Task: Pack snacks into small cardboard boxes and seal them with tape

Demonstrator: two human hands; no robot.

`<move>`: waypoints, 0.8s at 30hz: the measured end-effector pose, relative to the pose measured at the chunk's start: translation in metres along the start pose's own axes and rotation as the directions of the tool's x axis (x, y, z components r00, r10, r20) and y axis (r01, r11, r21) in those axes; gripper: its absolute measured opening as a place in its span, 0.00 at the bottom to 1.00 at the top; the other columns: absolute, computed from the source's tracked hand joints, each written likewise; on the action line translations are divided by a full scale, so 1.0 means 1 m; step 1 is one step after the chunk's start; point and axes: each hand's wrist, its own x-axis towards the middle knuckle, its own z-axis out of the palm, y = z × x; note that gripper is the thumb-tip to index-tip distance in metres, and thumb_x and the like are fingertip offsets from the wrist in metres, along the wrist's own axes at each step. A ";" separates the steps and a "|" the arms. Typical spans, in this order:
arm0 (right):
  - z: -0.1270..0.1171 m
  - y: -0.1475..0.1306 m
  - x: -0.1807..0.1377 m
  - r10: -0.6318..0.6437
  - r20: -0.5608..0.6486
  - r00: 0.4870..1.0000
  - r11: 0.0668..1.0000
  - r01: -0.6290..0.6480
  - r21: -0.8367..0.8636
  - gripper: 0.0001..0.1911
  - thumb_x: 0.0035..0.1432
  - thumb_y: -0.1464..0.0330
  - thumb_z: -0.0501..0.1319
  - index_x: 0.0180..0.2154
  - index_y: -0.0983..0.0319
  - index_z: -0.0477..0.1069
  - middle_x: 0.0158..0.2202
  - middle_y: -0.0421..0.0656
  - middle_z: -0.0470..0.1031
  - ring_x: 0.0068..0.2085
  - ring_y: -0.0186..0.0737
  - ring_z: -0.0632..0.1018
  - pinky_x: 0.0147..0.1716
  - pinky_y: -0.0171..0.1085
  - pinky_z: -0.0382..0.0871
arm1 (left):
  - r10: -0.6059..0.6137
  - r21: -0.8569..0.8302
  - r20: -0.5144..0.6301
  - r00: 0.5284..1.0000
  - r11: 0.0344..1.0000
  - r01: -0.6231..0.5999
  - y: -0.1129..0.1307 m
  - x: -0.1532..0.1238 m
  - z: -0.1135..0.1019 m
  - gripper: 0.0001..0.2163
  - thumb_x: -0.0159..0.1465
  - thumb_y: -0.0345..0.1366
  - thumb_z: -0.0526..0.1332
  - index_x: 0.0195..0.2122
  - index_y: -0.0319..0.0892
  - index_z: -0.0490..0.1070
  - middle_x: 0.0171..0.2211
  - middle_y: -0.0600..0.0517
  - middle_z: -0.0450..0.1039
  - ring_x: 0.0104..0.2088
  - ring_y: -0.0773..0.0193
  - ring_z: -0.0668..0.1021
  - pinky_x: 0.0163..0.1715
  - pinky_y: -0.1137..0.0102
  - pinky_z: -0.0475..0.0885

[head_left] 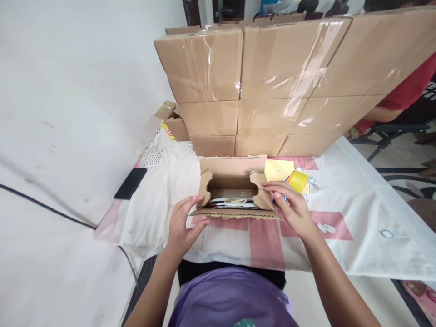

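A small cardboard box [232, 212] stands with its top flaps raised on the cloth-covered table in front of me. Several flat white packets [231, 202] lie along its near side, the rest of the inside being partly in shadow. My left hand [184, 222] holds the box's left end, fingers on the side flap and thumb by the front flap. At the other end, my right hand [289, 206] grips the torn right flap between fingers and thumb. Something blue and orange [285, 200] shows beside the right fingers; whether it is held or lies behind them, I cannot tell.
Stacked cartons [272, 77] wrapped in clear film rise behind the box. Right of it lie a yellow tape roll [298, 180] and yellow paper [277, 170]. A black phone-like slab [131, 183] lies left, near the wall. A person's red sleeve [413, 86] shows at right.
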 end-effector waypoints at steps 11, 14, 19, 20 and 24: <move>0.006 0.006 0.002 0.028 -0.072 0.997 1.000 -0.027 0.013 0.12 0.71 0.60 0.57 0.48 0.55 0.76 0.55 0.48 0.77 0.59 0.48 0.76 0.61 0.53 0.68 | -0.047 -0.101 -0.011 0.999 0.994 0.045 -0.002 -0.001 0.004 0.24 0.70 0.46 0.62 0.64 0.45 0.64 0.52 0.42 0.78 0.55 0.52 0.78 0.54 0.54 0.75; 0.008 0.007 0.002 0.015 -0.073 0.997 1.000 -0.015 0.002 0.13 0.70 0.59 0.57 0.51 0.54 0.75 0.60 0.49 0.73 0.63 0.49 0.73 0.61 0.54 0.68 | -0.009 -0.138 -0.051 0.999 0.990 0.002 -0.003 0.001 0.004 0.19 0.70 0.46 0.62 0.59 0.46 0.68 0.52 0.42 0.78 0.54 0.51 0.78 0.53 0.52 0.75; 0.010 0.004 0.007 -0.034 -0.005 0.999 0.997 0.034 -0.075 0.18 0.72 0.60 0.53 0.58 0.52 0.72 0.70 0.47 0.61 0.70 0.50 0.64 0.67 0.56 0.61 | 0.050 -0.171 0.000 0.999 0.984 -0.050 -0.010 0.002 0.002 0.20 0.68 0.48 0.63 0.58 0.48 0.67 0.56 0.41 0.76 0.57 0.49 0.78 0.53 0.50 0.75; 0.010 0.003 0.008 -0.036 0.006 0.999 0.995 0.036 -0.090 0.18 0.72 0.60 0.52 0.58 0.52 0.72 0.69 0.47 0.62 0.69 0.50 0.65 0.67 0.56 0.61 | 0.042 -0.183 0.019 0.999 0.982 -0.038 -0.011 0.002 0.003 0.21 0.68 0.48 0.63 0.59 0.48 0.66 0.56 0.41 0.76 0.57 0.49 0.78 0.53 0.50 0.75; 0.011 0.005 0.012 0.006 0.066 0.998 0.991 0.003 -0.131 0.20 0.73 0.60 0.50 0.60 0.53 0.71 0.53 0.46 0.79 0.65 0.50 0.68 0.65 0.56 0.62 | -0.027 -0.225 0.095 0.995 0.973 0.048 -0.014 -0.001 0.006 0.22 0.72 0.50 0.56 0.63 0.48 0.62 0.50 0.42 0.80 0.54 0.51 0.80 0.56 0.49 0.73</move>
